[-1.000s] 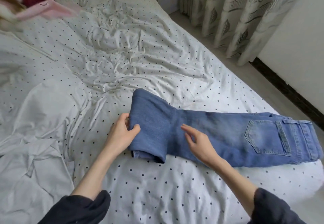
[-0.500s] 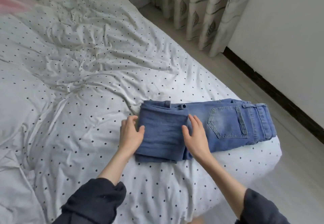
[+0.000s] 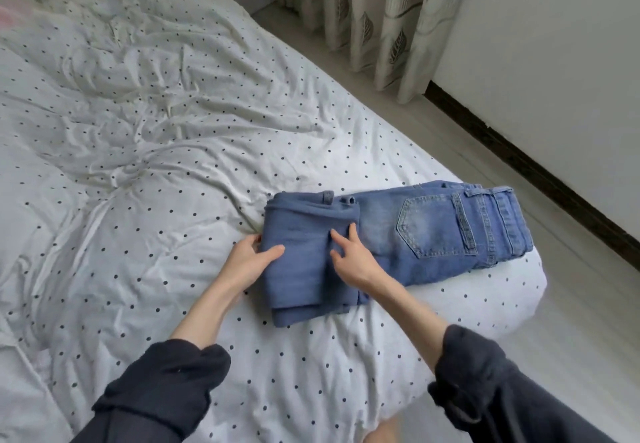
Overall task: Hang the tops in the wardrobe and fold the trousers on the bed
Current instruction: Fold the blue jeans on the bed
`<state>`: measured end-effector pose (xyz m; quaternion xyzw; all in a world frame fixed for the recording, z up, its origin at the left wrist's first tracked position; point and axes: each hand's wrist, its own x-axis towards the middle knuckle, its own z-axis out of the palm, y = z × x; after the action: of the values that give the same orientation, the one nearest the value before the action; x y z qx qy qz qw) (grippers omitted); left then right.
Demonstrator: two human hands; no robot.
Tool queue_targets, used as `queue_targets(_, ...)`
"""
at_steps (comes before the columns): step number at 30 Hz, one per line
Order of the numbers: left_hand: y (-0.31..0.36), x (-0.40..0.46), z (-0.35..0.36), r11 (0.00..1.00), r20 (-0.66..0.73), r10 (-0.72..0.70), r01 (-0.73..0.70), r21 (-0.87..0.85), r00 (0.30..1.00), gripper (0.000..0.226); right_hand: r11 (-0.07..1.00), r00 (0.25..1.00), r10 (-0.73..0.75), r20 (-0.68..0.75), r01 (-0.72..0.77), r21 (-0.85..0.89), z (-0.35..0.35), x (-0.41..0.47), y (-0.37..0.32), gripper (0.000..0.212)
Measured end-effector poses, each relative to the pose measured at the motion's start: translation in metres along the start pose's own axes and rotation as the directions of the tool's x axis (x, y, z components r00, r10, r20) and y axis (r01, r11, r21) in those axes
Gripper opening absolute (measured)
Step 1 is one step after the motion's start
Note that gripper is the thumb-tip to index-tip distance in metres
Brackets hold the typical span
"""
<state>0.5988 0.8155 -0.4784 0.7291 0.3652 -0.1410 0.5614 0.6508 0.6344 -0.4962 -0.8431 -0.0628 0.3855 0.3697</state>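
Blue jeans (image 3: pixel 433 231) lie on the bed (image 3: pixel 138 200) near its right corner, the legs folded over toward the waist, back pocket facing up. My left hand (image 3: pixel 251 259) grips the left edge of the folded leg part, thumb on top and fingers underneath. My right hand (image 3: pixel 349 255) rests on the fold's right edge with its fingers spread and slightly bent, pressing the denim down. Both forearms come out of dark rolled sleeves.
The bed's white dotted sheet is heavily wrinkled at the left and back. A pale floor (image 3: pixel 519 172) runs along the bed's right side. Leaf-patterned curtains (image 3: pixel 377 16) hang at the back, and a white wall with a dark skirting board (image 3: pixel 540 172) stands at the right.
The leg end of the jeans has been folded over toward the waist, making the bundle shorter. Both hands shifted right with it, and the view turned right.
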Motion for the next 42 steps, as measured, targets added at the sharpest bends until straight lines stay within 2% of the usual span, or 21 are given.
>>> queue_targets(3, 0.009, -0.004, 0.003, 0.998, -0.01, 0.034, -0.034, 0.049, 0.999, 0.024, 0.998, 1.0, 0.016, 0.002, -0.016, 0.059, -0.004, -0.005, 0.001, 0.05)
queue_targets(6, 0.02, -0.01, 0.008, 0.999, -0.053, 0.045, -0.045, 0.005, 0.998, 0.029, 0.992, 0.995, -0.029, -0.1, 0.041, 0.121, -0.008, -0.022, 0.006, 0.042)
queue_targets(9, 0.032, -0.022, 0.026, 0.997, -0.048, 0.062, -0.064, -0.034, 0.997, 0.015, 0.961, 0.984, 0.017, -0.179, 0.033, 0.273, -0.017, -0.052, 0.017, 0.033)
queue_targets(10, 0.038, -0.027, 0.035, 0.996, -0.059, 0.076, -0.079, -0.043, 0.995, 0.018, 0.938, 0.976, 0.039, -0.215, 0.038, 0.343, -0.022, -0.061, 0.023, 0.031)
queue_targets(12, 0.052, -0.035, 0.06, 0.994, -0.077, 0.103, -0.105, -0.03, 0.992, 0.042, 0.885, 0.955, 0.098, -0.279, 0.045, 0.463, -0.04, -0.075, 0.035, 0.029)
queue_targets(14, 0.064, -0.043, 0.088, 0.99, -0.041, 0.135, -0.136, -0.027, 0.99, 0.064, 0.82, 0.943, 0.162, -0.29, 0.035, 0.572, -0.059, -0.085, 0.047, 0.026)
queue_targets(15, 0.068, -0.045, 0.103, 0.987, 0.001, 0.156, -0.156, -0.041, 0.988, 0.065, 0.784, 0.941, 0.185, -0.284, 0.033, 0.62, -0.068, -0.088, 0.052, 0.024)
queue_targets(17, 0.067, -0.049, 0.133, 0.983, 0.13, 0.181, -0.183, 0.005, 0.975, 0.054, 0.747, 0.936, 0.208, -0.283, 0.035, 0.664, -0.083, -0.09, 0.064, 0.023)
queue_targets(19, 0.062, -0.049, 0.157, 0.983, 0.245, 0.145, -0.167, 0.071, 0.959, 0.05, 0.817, 0.923, 0.206, -0.327, 0.022, 0.576, -0.094, -0.089, 0.078, 0.028)
queue_targets(21, 0.054, -0.043, 0.17, 0.992, 0.268, 0.103, -0.12, 0.049, 0.958, 0.053, 0.904, 0.896, 0.198, -0.398, -0.01, 0.427, -0.097, -0.089, 0.09, 0.036)
queue_targets(24, 0.042, -0.031, 0.168, 0.99, 0.143, 0.109, -0.121, 0.075, 0.984, 0.056, 0.994, 0.871, 0.019, -0.49, 0.038, 0.105, -0.085, -0.094, 0.102, 0.047)
queue_targets(27, 0.034, -0.017, 0.166, 0.965, -0.096, 0.166, -0.142, 0.22, 0.981, 0.052, 0.988, 0.918, -0.144, -0.371, 0.112, -0.106, -0.085, -0.083, 0.118, 0.058)
queue_targets(29, 0.027, -0.014, 0.161, 0.984, -0.156, 0.045, -0.017, 0.179, 0.987, 0.056, 0.983, 0.948, -0.152, -0.28, 0.115, -0.146, -0.088, -0.072, 0.122, 0.064)
queue_targets(32, 0.019, -0.013, 0.162, 0.981, 0.037, -0.191, 0.192, -0.039, 0.981, 0.049, 0.975, 0.967, -0.147, -0.206, 0.106, -0.195, -0.099, -0.056, 0.126, 0.057)
queue_targets(35, 0.023, -0.013, 0.162, 0.975, 0.083, -0.203, 0.209, -0.072, 0.976, 0.043, 0.977, 0.969, -0.147, -0.198, 0.111, -0.18, -0.11, -0.047, 0.133, 0.054)
queue_targets(39, 0.035, -0.019, 0.16, 0.969, 0.13, -0.214, 0.228, -0.098, 0.968, 0.039, 0.999, 0.969, -0.045, -0.243, 0.038, -0.034, -0.117, -0.045, 0.139, 0.052)
queue_targets(42, 0.045, -0.025, 0.16, 0.957, 0.177, -0.24, 0.263, -0.119, 0.954, 0.033, 0.999, 0.957, 0.004, -0.29, -0.014, -0.034, -0.12, -0.044, 0.138, 0.049)
